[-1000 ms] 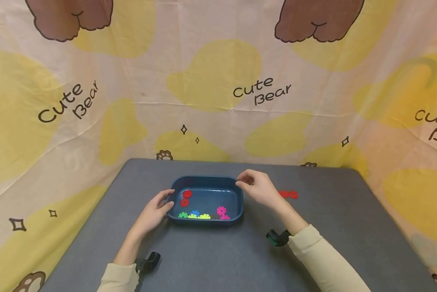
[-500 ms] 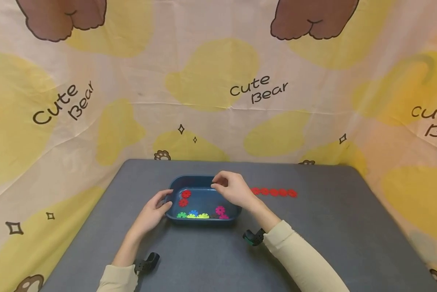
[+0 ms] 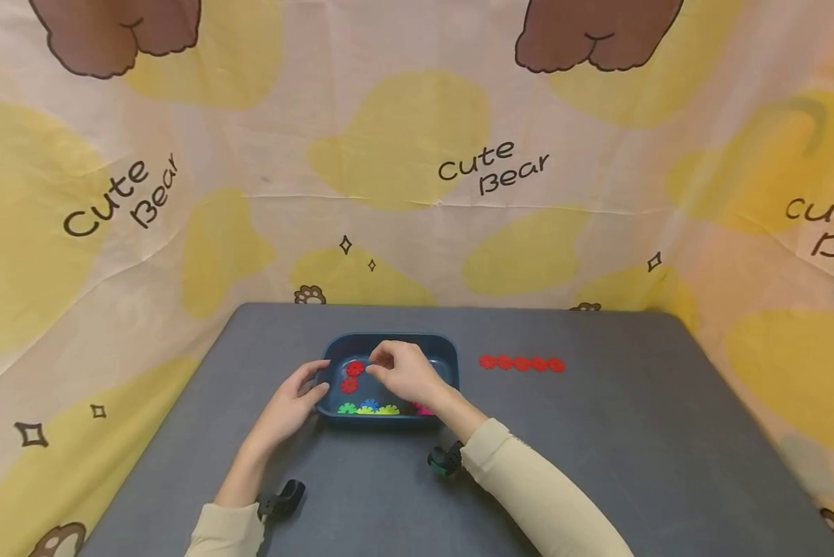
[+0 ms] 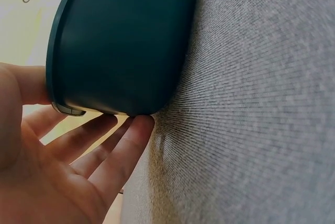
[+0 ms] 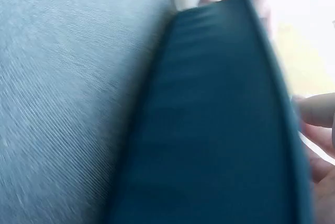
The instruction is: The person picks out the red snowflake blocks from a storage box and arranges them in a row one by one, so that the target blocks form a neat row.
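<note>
A dark blue plastic bin [image 3: 389, 422] stands on the table. My left hand [image 3: 285, 406] holds its left end, and in the left wrist view the thumb is at the rim with fingers against the bin's outer wall [image 4: 120, 46]. Over the bin's inside is my right hand [image 3: 406, 375], fingers bent, thumb and forefinger slightly apart, nothing visible between them. Just left of those fingertips lie two red notched discs [image 3: 354, 369]. Along the near wall are green [image 3: 347, 408], blue [image 3: 370, 404] and yellow discs [image 3: 388, 410]. The right forearm partly covers the pink discs [image 3: 422, 408].
Right of the bin, several red discs [image 3: 521, 363] lie in a row on the grey table [image 3: 598, 449]. Behind and at the sides hangs a patterned cloth [image 3: 403, 139]. The right wrist view is blurred, mostly bin wall [image 5: 204, 119].
My right hand has moved left from the bin's right rim to over its inside, near the red discs. The row of red discs is now fully uncovered. My left hand stays at the bin.
</note>
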Motion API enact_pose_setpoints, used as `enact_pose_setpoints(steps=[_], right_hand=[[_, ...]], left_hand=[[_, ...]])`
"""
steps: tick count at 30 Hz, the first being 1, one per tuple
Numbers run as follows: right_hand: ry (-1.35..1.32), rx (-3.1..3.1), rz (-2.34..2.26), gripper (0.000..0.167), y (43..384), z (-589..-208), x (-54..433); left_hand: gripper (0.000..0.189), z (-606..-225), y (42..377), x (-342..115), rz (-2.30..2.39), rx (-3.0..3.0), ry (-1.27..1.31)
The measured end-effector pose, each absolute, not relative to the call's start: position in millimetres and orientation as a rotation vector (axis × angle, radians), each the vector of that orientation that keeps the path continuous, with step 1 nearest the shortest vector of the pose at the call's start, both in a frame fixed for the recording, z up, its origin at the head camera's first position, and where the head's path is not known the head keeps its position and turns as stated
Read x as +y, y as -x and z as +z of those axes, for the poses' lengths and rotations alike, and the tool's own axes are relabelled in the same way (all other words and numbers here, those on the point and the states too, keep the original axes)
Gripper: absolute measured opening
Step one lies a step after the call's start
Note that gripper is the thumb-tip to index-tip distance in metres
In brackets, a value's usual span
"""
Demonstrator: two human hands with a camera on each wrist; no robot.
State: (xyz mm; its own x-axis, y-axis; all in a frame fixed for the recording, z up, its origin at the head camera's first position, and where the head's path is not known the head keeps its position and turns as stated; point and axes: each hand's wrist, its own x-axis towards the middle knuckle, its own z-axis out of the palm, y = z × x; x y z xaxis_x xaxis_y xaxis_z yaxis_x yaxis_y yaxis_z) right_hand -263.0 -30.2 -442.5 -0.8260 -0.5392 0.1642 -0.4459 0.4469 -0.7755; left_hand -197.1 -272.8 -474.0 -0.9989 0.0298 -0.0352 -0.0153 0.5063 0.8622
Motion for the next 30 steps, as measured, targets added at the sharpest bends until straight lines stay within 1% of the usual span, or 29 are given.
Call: enact_pose_setpoints(steps=[9, 19, 26, 30], right_hand=[[0.904, 2.594, -1.243, 0.008, 269, -463, -54], [0.886, 2.632, -1.044, 0.017, 276, -468, -80], [0.886, 2.675, -0.895, 0.015, 282, -473, -90], [0.887, 2.684, -0.838, 0.018, 283, -475, -91]], left_hand=[[0.049, -477, 197, -272, 1.534, 2.691, -0.025], [0.047, -477, 196, -276, 1.569, 2.677, -0.054], [0.048, -473, 197, -277, 1.584, 2.678, -0.059], [0.049, -473, 198, -277, 1.602, 2.657, -0.07]])
